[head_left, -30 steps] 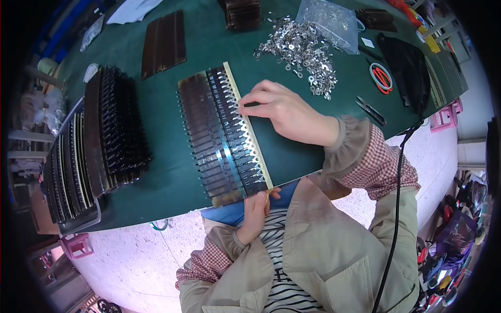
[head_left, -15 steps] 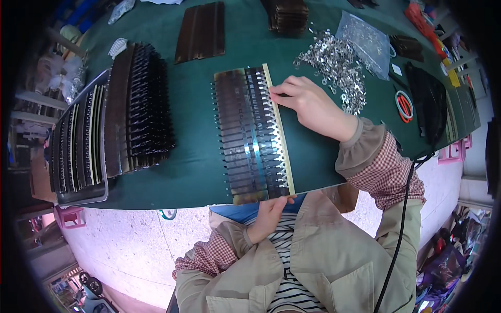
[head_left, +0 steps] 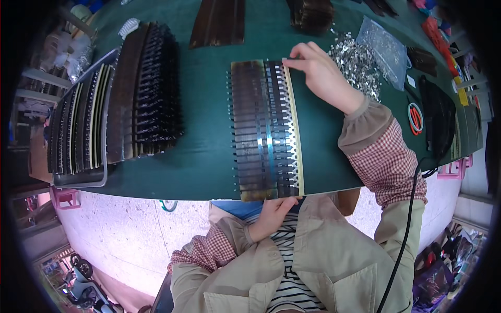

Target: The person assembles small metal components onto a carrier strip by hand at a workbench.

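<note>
A dark brown slotted board [head_left: 249,130] lies on the green tabletop in front of me, short pins sticking out along its left side. Silvery metal tabs [head_left: 289,133] run in a row down its right part, beside a pale yellow strip [head_left: 297,138]. My right hand [head_left: 323,73] pinches the far end of that strip between thumb and fingers. Below the table edge, my left hand [head_left: 272,218] is closed at the near end of the board and strip, its thumb and fingertips against them; the exact hold is partly hidden.
On the left stand a stack of dark pinned boards [head_left: 156,94] and a metal tray [head_left: 106,175] of upright boards. Brown boards [head_left: 218,23] lie at the back. Loose metal pieces [head_left: 357,62], a clear plastic bag [head_left: 383,52], red-handled scissors [head_left: 415,119] and a black bag [head_left: 437,112] lie right.
My right hand has slid away from me along the strip to its far end. My left hand stays at the near end. The whole view has shifted slightly.
</note>
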Demonstrator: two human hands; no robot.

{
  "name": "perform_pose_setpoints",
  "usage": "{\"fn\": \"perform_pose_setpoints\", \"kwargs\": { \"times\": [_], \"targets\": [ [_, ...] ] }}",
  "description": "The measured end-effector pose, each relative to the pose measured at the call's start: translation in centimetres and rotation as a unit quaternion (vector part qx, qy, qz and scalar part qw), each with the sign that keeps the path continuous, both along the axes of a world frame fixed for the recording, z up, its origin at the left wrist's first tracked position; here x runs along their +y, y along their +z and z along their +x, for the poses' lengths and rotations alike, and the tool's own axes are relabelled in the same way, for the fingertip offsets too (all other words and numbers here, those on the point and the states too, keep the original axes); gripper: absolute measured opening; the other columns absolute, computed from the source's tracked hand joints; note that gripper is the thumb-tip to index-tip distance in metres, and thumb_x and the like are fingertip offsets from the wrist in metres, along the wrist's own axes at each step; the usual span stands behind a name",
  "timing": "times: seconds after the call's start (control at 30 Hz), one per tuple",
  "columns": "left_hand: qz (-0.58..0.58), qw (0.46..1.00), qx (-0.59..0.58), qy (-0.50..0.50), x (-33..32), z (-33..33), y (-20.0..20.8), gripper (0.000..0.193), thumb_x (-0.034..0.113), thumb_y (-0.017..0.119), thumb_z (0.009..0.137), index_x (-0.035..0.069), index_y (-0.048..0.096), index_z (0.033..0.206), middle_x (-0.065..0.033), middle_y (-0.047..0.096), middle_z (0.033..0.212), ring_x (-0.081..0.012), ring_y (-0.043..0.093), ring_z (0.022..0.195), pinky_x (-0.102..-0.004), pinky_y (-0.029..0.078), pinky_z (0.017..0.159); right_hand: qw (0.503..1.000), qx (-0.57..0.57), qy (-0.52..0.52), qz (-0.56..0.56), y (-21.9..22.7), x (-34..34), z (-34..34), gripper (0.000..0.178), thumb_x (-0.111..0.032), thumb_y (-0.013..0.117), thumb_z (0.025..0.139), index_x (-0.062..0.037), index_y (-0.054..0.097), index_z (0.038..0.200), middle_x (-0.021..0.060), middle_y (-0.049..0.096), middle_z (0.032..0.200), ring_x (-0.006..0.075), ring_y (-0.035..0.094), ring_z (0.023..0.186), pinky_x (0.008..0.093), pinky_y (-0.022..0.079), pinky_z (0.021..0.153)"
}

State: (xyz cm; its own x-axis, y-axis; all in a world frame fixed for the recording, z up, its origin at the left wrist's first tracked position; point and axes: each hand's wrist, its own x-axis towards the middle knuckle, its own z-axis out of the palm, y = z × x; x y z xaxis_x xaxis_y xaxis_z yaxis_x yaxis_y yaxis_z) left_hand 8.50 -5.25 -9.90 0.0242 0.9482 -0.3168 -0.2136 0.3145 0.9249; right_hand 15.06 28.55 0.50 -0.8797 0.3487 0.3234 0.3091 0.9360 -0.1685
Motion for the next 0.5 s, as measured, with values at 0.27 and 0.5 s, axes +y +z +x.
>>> {"fn": "perform_pose_setpoints", "kwargs": {
  "times": [0.27,0.5],
  "targets": [
    [-0.025,0.999,-0.003,0.032,0.9,0.2,1.2,0.040,0.033,0.059,0.106,-0.003,0.076,0.109,-0.0092,0.076,0.089,-0.0151,0.068,0.085,-0.0286,0.052,0.082,0.997,-0.010,-0.015,0.076,-0.3,-1.1,-0.2,0.047,0.012,0.056,0.077,0.0075,0.068,0.123,0.0123,0.057,0.098,0.0295,0.054,0.097,0.0376,0.048,0.088],
    [-0.021,0.999,0.004,0.049,1.5,-0.3,1.5,0.041,0.034,0.060,0.106,-0.004,0.074,0.100,-0.0079,0.073,0.083,-0.0144,0.067,0.082,-0.0292,0.051,0.078,0.999,-0.006,0.037,0.025,1.2,-9.3,3.7,0.039,0.003,0.060,0.078,0.0061,0.068,0.116,0.0095,0.057,0.096,0.0278,0.053,0.095,0.0373,0.045,0.080]
  ]
}}
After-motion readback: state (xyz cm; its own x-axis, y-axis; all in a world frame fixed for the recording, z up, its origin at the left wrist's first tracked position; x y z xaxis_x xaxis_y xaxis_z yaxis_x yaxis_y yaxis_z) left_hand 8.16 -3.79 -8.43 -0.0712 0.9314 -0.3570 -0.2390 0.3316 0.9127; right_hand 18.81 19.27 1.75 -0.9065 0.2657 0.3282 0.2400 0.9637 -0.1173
